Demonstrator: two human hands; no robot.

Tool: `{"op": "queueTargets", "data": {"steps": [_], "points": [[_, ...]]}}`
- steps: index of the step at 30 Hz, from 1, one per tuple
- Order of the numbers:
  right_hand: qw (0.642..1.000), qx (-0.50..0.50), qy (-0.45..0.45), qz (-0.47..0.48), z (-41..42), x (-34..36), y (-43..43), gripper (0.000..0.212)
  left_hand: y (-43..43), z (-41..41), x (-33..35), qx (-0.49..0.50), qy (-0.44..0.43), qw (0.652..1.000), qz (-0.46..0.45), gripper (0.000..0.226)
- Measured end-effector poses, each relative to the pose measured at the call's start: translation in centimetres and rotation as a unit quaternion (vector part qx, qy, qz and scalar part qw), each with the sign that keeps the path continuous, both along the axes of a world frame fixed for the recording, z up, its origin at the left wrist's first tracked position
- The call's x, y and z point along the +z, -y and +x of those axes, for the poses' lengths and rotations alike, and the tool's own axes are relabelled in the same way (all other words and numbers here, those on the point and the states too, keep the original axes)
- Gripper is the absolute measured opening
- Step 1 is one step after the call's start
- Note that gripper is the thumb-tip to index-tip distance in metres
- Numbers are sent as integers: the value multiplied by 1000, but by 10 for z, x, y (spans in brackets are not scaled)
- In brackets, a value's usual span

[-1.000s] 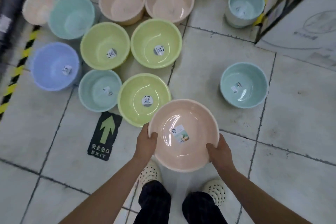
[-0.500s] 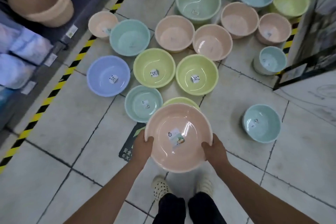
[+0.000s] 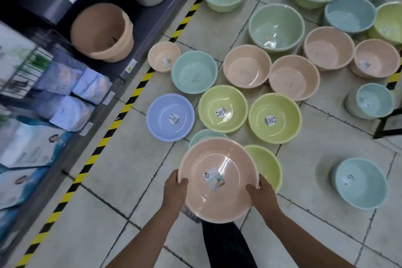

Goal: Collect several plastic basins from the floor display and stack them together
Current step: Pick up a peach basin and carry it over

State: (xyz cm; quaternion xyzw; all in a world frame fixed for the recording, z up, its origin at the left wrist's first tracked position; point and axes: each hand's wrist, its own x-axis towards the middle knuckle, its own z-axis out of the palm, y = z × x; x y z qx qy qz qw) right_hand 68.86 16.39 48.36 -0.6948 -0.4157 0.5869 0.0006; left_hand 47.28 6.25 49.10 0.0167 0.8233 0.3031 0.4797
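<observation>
I hold a large pink basin [image 3: 217,163] with a label inside, above the floor in front of my legs. My left hand [image 3: 175,191] grips its left rim and my right hand [image 3: 262,196] grips its right rim. Beneath and beyond it sit a yellow-green basin [image 3: 268,165] and a teal basin [image 3: 204,135], both partly hidden. Farther out lie a lilac basin [image 3: 170,117], two yellow-green basins [image 3: 223,109] [image 3: 275,118], pink basins [image 3: 247,69] [image 3: 293,77] and a teal basin [image 3: 193,72].
A lone teal basin [image 3: 360,183] sits on the tiles at right. More green, blue and pink basins fill the far right. A shelf [image 3: 121,35] with packaged goods and a brown pot [image 3: 102,32] runs along the left, edged by yellow-black tape [image 3: 121,113].
My view has swung up and left, showing more of the shelf and far basins. The pink basin stays gripped in both hands and now covers more of the nearest basins.
</observation>
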Motion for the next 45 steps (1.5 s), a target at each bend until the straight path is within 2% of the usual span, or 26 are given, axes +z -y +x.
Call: {"op": "queueTargets", "data": {"steps": [4, 9, 14, 18, 21, 22, 25, 27, 30, 32, 39, 43, 45], "points": [[1000, 14, -4, -2, -65, -1, -28, 27, -31, -67, -1, -10, -11, 1000, 4, 15], [999, 22, -23, 17, -149, 6, -76, 35, -71, -146, 10, -2, -44, 999, 20, 16], [1000, -1, -20, 23, -237, 16, -113, 34, -106, -223, 25, -1, -59, 998, 19, 16], [1000, -23, -10, 11, -309, 5, -137, 27, -134, -303, 9, -47, -63, 997, 8, 15], [999, -28, 5, 14, -366, -13, -157, 23, -164, -370, -13, -132, -69, 989, 15, 17], [999, -31, 15, 16, -386, -21, -161, 26, -171, -393, -20, -162, -72, 984, 10, 19], [999, -11, 30, 18, -441, -35, -171, 57, -190, -456, -31, -197, -73, 978, -3, 16], [999, 13, 36, 19, -472, -38, -180, 61, -205, -492, -37, -191, -74, 979, -3, 14], [999, 3, 36, 21, -506, -39, -198, 40, -227, -527, -43, -183, -72, 980, -6, 21], [999, -11, 31, 13, -520, -40, -209, 37, -236, -539, -44, -168, -72, 983, -20, 24], [999, -35, -23, 14, -540, -34, -252, 41, -278, -563, -52, -115, -61, 991, -32, 19], [999, 6, -41, 27, -550, -46, -273, 52, -304, -577, -69, -37, -12, 999, -22, 31], [999, 6, -49, 18, -560, -66, -284, 51, -321, -586, -84, -17, -3, 1000, -19, 21]]}}
